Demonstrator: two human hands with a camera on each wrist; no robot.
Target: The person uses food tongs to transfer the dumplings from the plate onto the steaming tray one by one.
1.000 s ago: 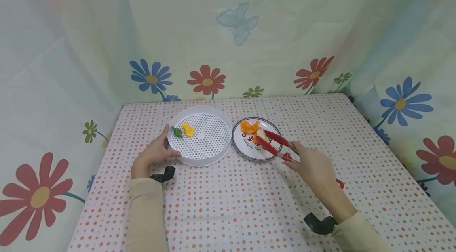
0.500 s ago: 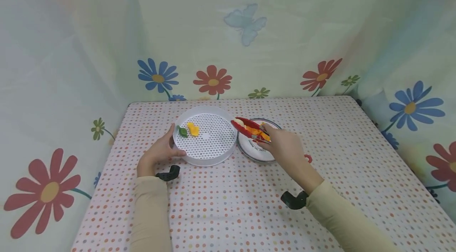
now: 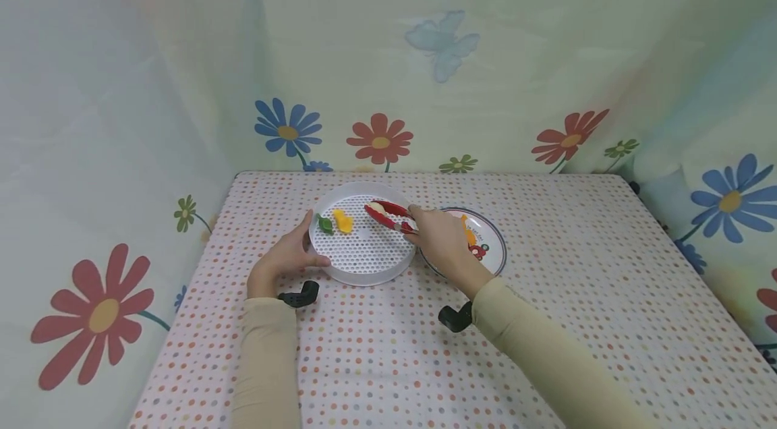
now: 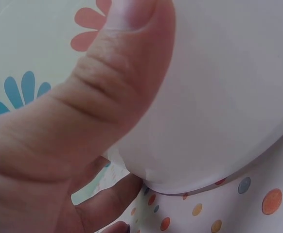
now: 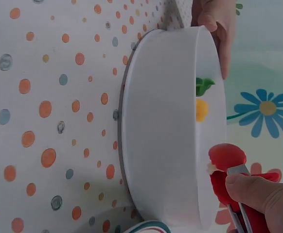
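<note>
A white round basket point(image 3: 364, 278) with a perforated floor stands on the table. My left hand point(image 3: 285, 257) holds its left side, the thumb point(image 4: 117, 82) against the outer wall. Inside, a green piece point(image 3: 325, 224) and a yellow piece point(image 3: 342, 221), perhaps toy dumplings, lie near the left side. My right hand point(image 3: 446, 240) grips red-tipped metal tongs point(image 5: 224, 189) above the basket. A small cream-coloured piece point(image 3: 377, 207) is pinched between the tong tips. The right hand partly hides the plate point(image 3: 498, 253), where an orange piece point(image 3: 469, 233) shows.
A dotted cloth point(image 3: 376, 361) covers the table. Patterned curtains point(image 3: 340, 44) close off the back and sides. The plate sits close to the basket's right side. A dark camera mount point(image 3: 455, 316) juts from the right wrist.
The right hand has carried the tongs and cream-coloured piece left, from the plate to above the basket. The left hand keeps its hold on the basket. The head view has shifted slightly.
</note>
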